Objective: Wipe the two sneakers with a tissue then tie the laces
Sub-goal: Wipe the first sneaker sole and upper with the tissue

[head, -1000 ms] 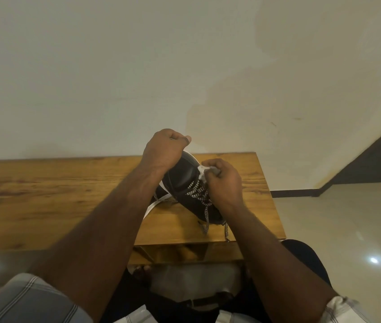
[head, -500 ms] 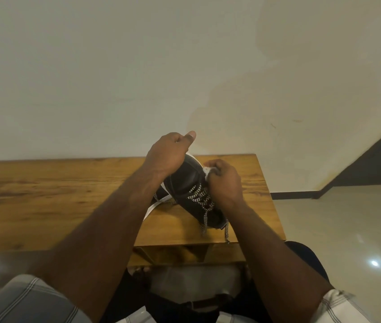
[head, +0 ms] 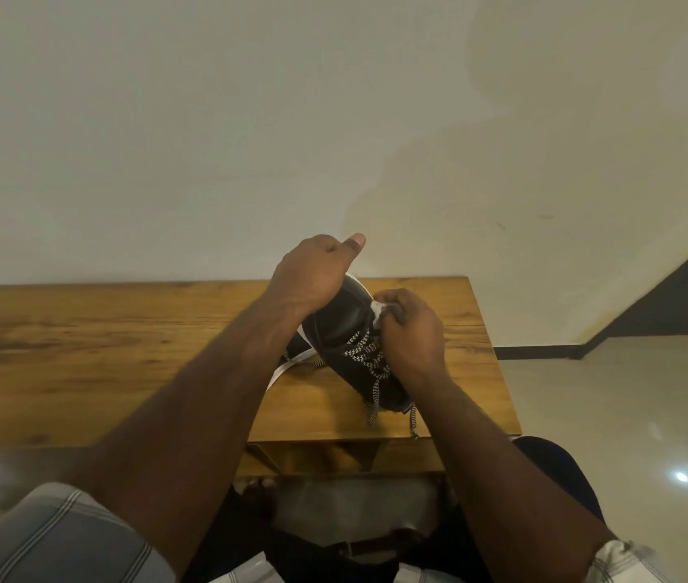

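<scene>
Now left hand [head: 313, 279] grips sneaker [head: 344, 326]; right hand [head: 411, 334] pinches tissue [head: 378, 308].

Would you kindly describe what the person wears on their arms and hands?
Both forearms are bare. The left hand and right hand show no gloves, rings or watch. Short sleeves end above the elbows: the left sleeve is grey-blue with pale crossing stripes, the right sleeve whitish with faint stripes.

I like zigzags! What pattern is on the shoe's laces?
The laces have a black-and-white zigzag pattern against the black sneaker; the head view shows it.
</scene>
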